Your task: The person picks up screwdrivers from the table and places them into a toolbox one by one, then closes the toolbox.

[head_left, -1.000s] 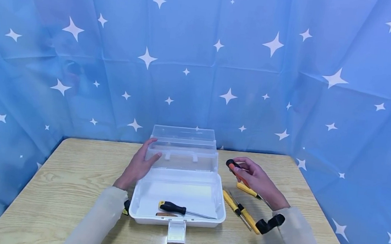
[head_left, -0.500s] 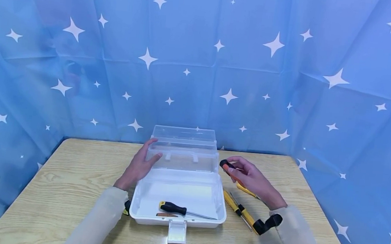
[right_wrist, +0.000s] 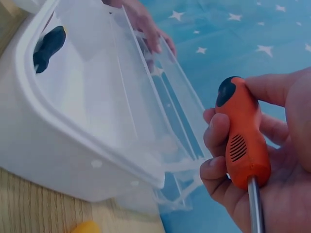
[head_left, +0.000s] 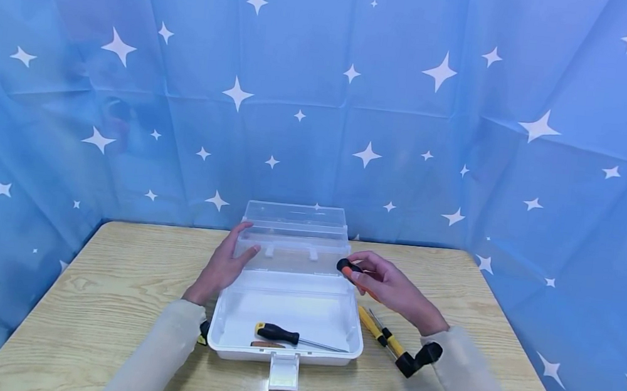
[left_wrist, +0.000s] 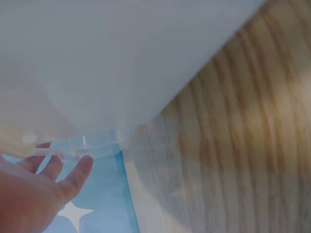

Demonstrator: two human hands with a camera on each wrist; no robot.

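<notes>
My left hand (head_left: 223, 263) holds the clear lid (head_left: 293, 234) of a white toolbox (head_left: 354, 344) by its left edge, the lid standing raised. In the left wrist view its fingertips (left_wrist: 80, 170) lie at that edge. To the right of the lid, my right hand (head_left: 390, 285) grips an orange-and-black screwdriver (right_wrist: 245, 141) by the handle. The metal shaft points back toward the wrist; its tip is out of view. Inside the box lie a black-and-yellow screwdriver (head_left: 277, 333) and, beside it at the front wall, a small brown piece (head_left: 267, 344).
Yellow-and-black screwdrivers (head_left: 371, 324) lie on the wooden table (head_left: 135, 279) right of the box, partly behind my right wrist. A black-and-yellow object (head_left: 203, 331) shows by the left wrist. The box's latch (head_left: 284, 372) hangs open in front. A starry blue curtain (head_left: 323, 96) stands behind.
My right hand has moved left with the orange screwdriver, from over the table to the lid's right edge. The left hand and the box have stayed in place.
</notes>
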